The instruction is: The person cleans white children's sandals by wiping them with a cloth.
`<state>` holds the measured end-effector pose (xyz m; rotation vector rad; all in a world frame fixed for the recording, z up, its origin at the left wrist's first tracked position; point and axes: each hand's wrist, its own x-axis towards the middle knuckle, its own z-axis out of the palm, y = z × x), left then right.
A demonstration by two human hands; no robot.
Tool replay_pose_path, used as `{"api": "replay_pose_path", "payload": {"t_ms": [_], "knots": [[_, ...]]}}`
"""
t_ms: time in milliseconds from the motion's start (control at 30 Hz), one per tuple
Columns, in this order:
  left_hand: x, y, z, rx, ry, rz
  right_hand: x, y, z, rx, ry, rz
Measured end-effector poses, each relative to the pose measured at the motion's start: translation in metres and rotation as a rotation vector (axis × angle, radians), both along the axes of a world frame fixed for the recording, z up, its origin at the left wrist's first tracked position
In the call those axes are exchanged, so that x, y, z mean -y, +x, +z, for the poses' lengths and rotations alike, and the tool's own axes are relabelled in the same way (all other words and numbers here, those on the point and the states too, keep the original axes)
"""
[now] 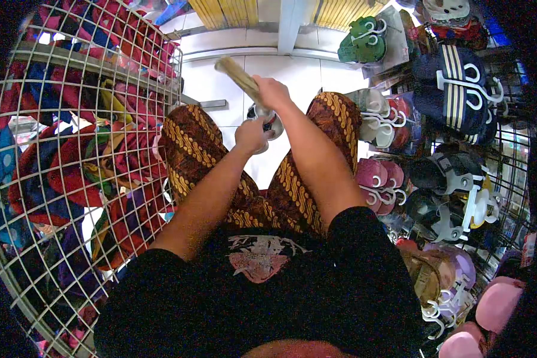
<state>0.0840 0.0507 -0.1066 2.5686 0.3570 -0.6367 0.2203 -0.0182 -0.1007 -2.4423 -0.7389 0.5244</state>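
Observation:
My right hand (272, 92) is closed around one end of a long tan stick-like piece (237, 76), which points up and to the left, slightly blurred. Just below it, my left hand (252, 136) is closed at a small rounded object (272, 126) with white, silver and dark parts and a touch of red. That object lies between my knees, low over the floor; its kind is hard to make out, and the fingers partly hide it. Both forearms reach forward between my legs in brown patterned trousers (203, 134).
A wire mesh rack (71, 55) full of colourful cloth items stands close on the left. On the right hang sandals on white hangers, including dark striped ones (453, 89) and pink ones (380, 173). White floor tiles (221, 89) and a door track (232, 52) lie ahead.

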Motion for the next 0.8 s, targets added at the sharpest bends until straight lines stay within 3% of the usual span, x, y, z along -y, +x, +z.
{"api": "replay_pose_path", "payload": {"t_ms": [67,167,267,400,433,600,633,733,800], "knots": [[-0.001,0.001,0.011,-0.043,0.009,0.034,-0.006,0.004,0.001,0.012,0.049,-0.048],[-0.003,-0.005,-0.004,0.027,-0.026,0.065,-0.004,0.014,-0.003,-0.173,0.134,0.165],[-0.002,-0.006,-0.011,0.211,-0.037,0.028,-0.003,0.004,-0.001,-0.019,-0.05,0.057],[-0.001,0.006,-0.01,0.234,-0.035,0.179,-0.015,0.012,0.024,-0.02,0.188,-0.343],[-0.002,0.006,-0.017,0.269,-0.136,0.252,-0.014,0.02,0.014,-0.026,0.36,-0.378],[-0.019,0.017,-0.02,0.31,-0.75,0.688,-0.004,0.047,0.023,-0.098,0.682,-0.539],[-0.023,0.02,-0.001,0.182,-0.911,0.82,-0.002,0.049,0.022,0.033,0.594,-0.513],[-0.033,0.027,-0.032,0.487,-0.881,0.862,0.007,0.043,0.043,-0.084,0.638,-0.526],[-0.039,0.027,-0.029,0.475,-0.995,0.891,0.016,0.061,0.019,-0.081,0.64,-0.412]]}}
